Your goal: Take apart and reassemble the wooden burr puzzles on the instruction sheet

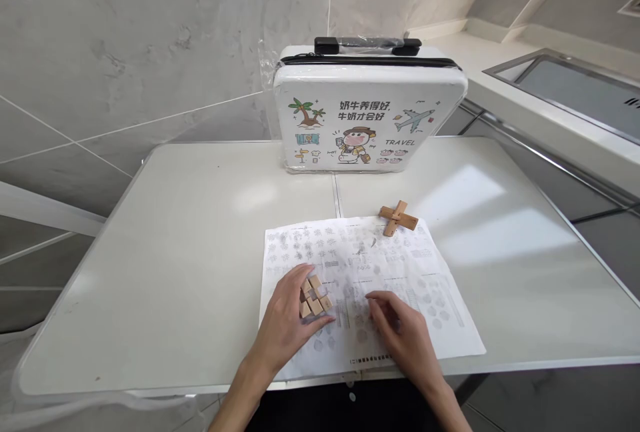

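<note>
A small wooden burr puzzle (316, 305), made of several pale interlocking blocks, rests over the printed sheet. Curled around its left side is my left hand (284, 319), fingers along the far edge and thumb along the near edge. My right hand (400, 327) lies low over the sheet, to the right of the puzzle. Its fingers are curled, with thumb and index tips close together, and nothing shows between them. Beyond it, at the sheet's far right corner, sits a cross-shaped wooden puzzle (398, 218) of darker bars, touched by neither hand.
The creased white paper (450, 345) carries rows of small diagrams. It lies on a pale folding table (165, 265) with a centre seam. At the back stands a white printed case (370, 119) in clear plastic, with a black handle. A counter (480, 59) with a sink runs along the right.
</note>
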Demonstrator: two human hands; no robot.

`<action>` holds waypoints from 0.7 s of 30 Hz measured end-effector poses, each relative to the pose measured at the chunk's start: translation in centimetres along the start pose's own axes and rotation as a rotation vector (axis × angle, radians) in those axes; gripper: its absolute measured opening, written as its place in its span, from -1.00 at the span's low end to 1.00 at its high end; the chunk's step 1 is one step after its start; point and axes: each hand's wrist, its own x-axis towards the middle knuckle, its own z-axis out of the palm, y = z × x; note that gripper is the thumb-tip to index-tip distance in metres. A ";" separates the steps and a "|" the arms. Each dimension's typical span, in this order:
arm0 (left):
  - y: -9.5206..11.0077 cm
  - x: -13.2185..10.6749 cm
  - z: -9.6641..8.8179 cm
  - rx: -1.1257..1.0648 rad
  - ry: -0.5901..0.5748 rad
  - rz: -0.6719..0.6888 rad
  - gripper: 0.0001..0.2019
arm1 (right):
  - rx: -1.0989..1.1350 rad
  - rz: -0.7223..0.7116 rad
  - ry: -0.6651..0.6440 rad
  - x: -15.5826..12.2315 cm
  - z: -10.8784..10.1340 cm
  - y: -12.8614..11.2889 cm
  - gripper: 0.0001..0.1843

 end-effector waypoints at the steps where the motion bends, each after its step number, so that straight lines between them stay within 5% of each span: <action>1: 0.0 0.1 0.1 -0.009 -0.006 -0.006 -0.15 | 0.016 0.016 0.027 0.0 -0.3 0.4 -0.64; 11: -1.2 1.0 0.3 -0.061 0.031 -0.048 -0.31 | 0.049 0.008 0.076 -0.1 -0.2 1.6 -0.63; 21: -3.7 7.1 -4.5 0.048 0.351 -0.133 -0.36 | 0.053 -0.033 0.057 0.1 -0.4 2.5 -0.61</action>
